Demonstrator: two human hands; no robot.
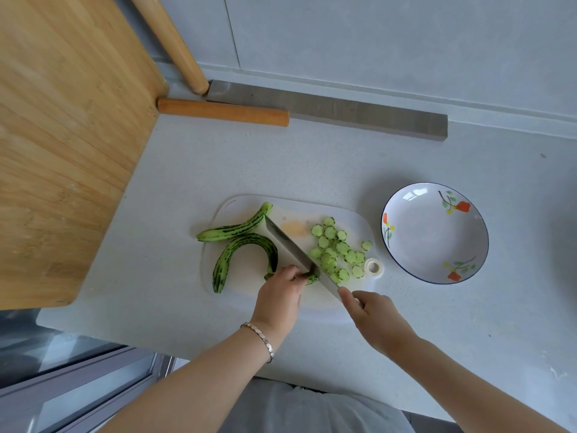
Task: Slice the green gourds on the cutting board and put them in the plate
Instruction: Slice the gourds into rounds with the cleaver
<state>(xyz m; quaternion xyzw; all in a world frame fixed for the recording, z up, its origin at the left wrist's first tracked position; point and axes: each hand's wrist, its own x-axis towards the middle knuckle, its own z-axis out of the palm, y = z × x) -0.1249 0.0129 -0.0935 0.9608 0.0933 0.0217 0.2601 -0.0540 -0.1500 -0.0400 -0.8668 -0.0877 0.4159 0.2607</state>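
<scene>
Left hand (281, 287), fingers curled clear of the edge, pins the green striped gourd stub (312, 279) to the white plastic cutting board (349, 220). The stub's long axis runs left–right, across the diagonal steel knife blade (290, 245). Right hand (371, 317) grips the handle. Round green slices (337, 251) lie on the side nearer the white flower-painted plate (434, 242).

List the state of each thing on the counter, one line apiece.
Left hand: holds the gourd stub down.
Right hand: grips the knife handle.
Knife: blade down across the gourd stub.
Gourd stub: short, under the blade.
Far gourd: uncut, on the cutting board.
Curved gourd: uncut, beside it.
Slices: piled right of the blade.
Plate: empty.
</scene>
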